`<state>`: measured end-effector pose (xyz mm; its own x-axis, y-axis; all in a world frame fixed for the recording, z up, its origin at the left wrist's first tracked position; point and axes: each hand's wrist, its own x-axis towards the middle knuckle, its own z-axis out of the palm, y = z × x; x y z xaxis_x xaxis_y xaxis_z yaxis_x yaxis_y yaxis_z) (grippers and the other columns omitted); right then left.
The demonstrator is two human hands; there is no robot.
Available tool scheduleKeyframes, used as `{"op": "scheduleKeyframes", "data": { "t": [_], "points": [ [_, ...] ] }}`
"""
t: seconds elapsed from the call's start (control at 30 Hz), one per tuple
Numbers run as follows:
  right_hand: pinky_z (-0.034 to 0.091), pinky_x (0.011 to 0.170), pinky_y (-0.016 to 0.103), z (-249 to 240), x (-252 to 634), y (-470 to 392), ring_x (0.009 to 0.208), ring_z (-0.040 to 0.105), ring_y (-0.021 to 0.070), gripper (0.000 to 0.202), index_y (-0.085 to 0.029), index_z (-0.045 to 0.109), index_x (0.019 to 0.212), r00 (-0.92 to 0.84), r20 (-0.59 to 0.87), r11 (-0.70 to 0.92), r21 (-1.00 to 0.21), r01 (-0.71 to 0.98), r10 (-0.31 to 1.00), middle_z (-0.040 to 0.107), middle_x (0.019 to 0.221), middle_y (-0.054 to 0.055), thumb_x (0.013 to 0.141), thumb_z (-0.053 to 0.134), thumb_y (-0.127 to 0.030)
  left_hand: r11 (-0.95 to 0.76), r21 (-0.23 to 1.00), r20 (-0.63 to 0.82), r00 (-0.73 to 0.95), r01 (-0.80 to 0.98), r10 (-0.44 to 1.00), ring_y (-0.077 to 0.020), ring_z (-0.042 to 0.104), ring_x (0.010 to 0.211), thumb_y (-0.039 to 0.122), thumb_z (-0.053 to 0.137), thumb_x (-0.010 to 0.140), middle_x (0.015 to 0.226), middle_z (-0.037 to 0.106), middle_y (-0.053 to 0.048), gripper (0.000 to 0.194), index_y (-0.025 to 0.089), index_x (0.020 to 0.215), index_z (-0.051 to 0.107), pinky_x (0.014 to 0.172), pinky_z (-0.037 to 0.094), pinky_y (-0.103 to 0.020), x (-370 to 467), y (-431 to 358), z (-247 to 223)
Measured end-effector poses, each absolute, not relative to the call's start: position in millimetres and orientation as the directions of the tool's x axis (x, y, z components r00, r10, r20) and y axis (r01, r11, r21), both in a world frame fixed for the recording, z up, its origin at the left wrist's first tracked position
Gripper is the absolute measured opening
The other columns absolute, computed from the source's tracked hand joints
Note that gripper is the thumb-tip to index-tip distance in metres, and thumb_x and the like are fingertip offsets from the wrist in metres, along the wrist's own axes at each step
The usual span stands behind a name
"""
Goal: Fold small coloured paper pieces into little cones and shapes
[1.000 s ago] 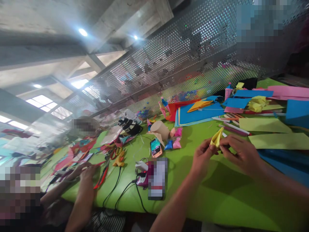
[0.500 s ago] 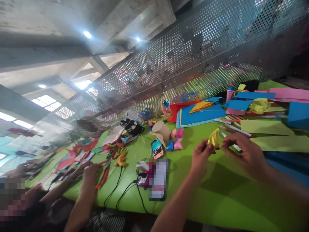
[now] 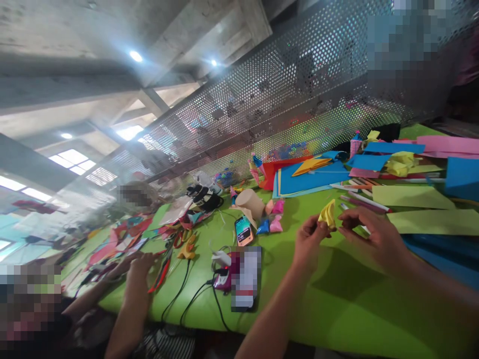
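Note:
A small yellow folded paper [image 3: 328,213] stands up from my left hand [image 3: 309,240], pinched at its base between thumb and fingers. Just to the right, my right hand [image 3: 368,237] hovers with thumb and forefinger curved and apart, not touching the folded paper. Behind the right hand lie pens and pencils [image 3: 368,202] and pale green paper strips [image 3: 434,222]. Both hands are over the green tabletop [image 3: 337,319].
Blue sheets [image 3: 299,178], small coloured packets [image 3: 276,224], a paper roll [image 3: 250,202] and a phone [image 3: 244,230] lie ahead. A power strip [image 3: 223,279] with cables is left of my arm. A co-worker's hands [image 3: 142,264] are further left, near scissors [image 3: 182,238].
My left hand has shifted slightly left with the folded paper, which is turned a little. My right hand has also moved slightly left, staying apart from it.

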<state>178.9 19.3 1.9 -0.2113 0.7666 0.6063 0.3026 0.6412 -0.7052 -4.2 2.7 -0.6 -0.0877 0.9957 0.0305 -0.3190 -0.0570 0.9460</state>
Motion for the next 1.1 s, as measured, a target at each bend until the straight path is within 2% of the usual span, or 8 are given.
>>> {"op": "scheduleKeyframes", "data": {
  "t": [0.1, 0.2, 0.4, 0.63, 0.83, 0.97, 1.1],
  "points": [
    [0.062, 0.074, 0.037, 2.6, 180.1, 19.3, 0.083, 0.073, 0.0219, 0.018, -0.028, 0.065, 0.117, -0.213, 0.598, 0.634, -0.709, 0.309, 0.772, 0.075, 0.096, 0.004, 0.1, 0.067, -0.034, -0.056, 0.965, 0.052, -0.023, -0.256, 0.998, -0.016, 0.068, 0.084, 0.061, 0.085, 0.083, 0.105, 0.077, -0.008, 0.057, 0.019, 0.122, 0.078, 0.076, 0.05, -0.027, -6.9, 2.3, 0.0],
    [0.062, 0.075, 0.038, 2.0, 180.9, 19.3, 0.084, 0.073, 0.0223, 0.02, -0.028, 0.065, 0.12, -0.211, 0.595, 0.63, -0.712, 0.309, 0.776, 0.074, 0.096, 0.004, 0.101, 0.067, -0.035, -0.071, 0.981, 0.078, 0.029, -0.178, 0.997, -0.0166, 0.065, 0.087, 0.063, 0.078, 0.089, 0.106, 0.077, -0.009, 0.057, 0.019, 0.125, 0.076, 0.077, 0.049, -0.027, -9.2, 1.4, 1.4],
    [0.062, 0.077, 0.038, 2.8, 182.1, 20.4, 0.085, 0.074, 0.0224, 0.022, -0.028, 0.066, 0.12, -0.208, 0.592, 0.626, -0.723, 0.292, 0.779, 0.075, 0.098, 0.004, 0.1, 0.068, -0.037, -0.07, 0.98, 0.093, 0.112, -0.188, 0.989, -0.0179, 0.063, 0.098, 0.05, 0.093, 0.077, 0.117, 0.074, -0.008, 0.059, 0.018, 0.123, 0.072, 0.087, 0.049, -0.028, -8.0, 0.9, 7.4],
    [0.062, 0.074, 0.037, 7.2, 182.5, 20.9, 0.082, 0.072, 0.0217, 0.019, -0.027, 0.067, 0.117, -0.204, 0.598, 0.632, -0.729, 0.261, 0.775, 0.073, 0.098, 0.004, 0.1, 0.067, -0.035, -0.032, 0.994, 0.041, 0.087, -0.103, 0.995, -0.018, 0.063, 0.097, 0.033, 0.09, 0.079, 0.113, 0.075, -0.008, 0.052, 0.018, 0.124, 0.07, 0.087, 0.048, -0.029, -9.8, 3.7, 7.3],
    [0.061, 0.071, 0.034, 11.0, 186.0, 23.2, 0.079, 0.071, 0.0207, 0.016, -0.025, 0.068, 0.114, -0.198, 0.595, 0.627, -0.723, 0.292, 0.779, 0.073, 0.094, 0.005, 0.1, 0.065, -0.033, -0.066, 0.985, 0.072, 0.035, -0.158, 0.997, -0.0178, 0.064, 0.097, 0.037, 0.087, 0.083, 0.1, 0.07, -0.004, 0.048, 0.021, 0.124, 0.067, 0.098, 0.048, -0.034, -11.2, 6.4, 5.9],
    [0.061, 0.074, 0.032, 16.5, 189.3, 23.8, 0.083, 0.071, 0.0199, 0.013, -0.026, 0.067, 0.115, -0.213, 0.569, 0.608, -0.74, 0.289, 0.794, 0.074, 0.099, 0.006, 0.102, 0.063, -0.028, -0.089, 0.988, 0.088, -0.012, -0.122, 0.996, -0.0149, 0.056, 0.085, 0.033, 0.087, 0.082, 0.089, 0.061, 0.001, 0.051, 0.022, 0.126, 0.064, 0.088, 0.046, -0.031, -14.0, 9.1, 4.2],
    [0.06, 0.075, 0.033, 23.5, 197.2, 19.5, 0.084, 0.072, 0.0199, 0.014, -0.028, 0.068, 0.114, -0.163, 0.575, 0.596, -0.749, 0.29, 0.802, 0.075, 0.102, 0.005, 0.101, 0.066, -0.03, -0.044, 0.991, 0.041, -0.027, -0.129, 0.999, -0.0137, 0.046, 0.079, 0.032, 0.086, 0.08, 0.084, 0.054, 0.003, 0.047, 0.021, 0.12, 0.064, 0.08, 0.041, -0.029, -19.8, 14.1, 0.1]
  ]
}}
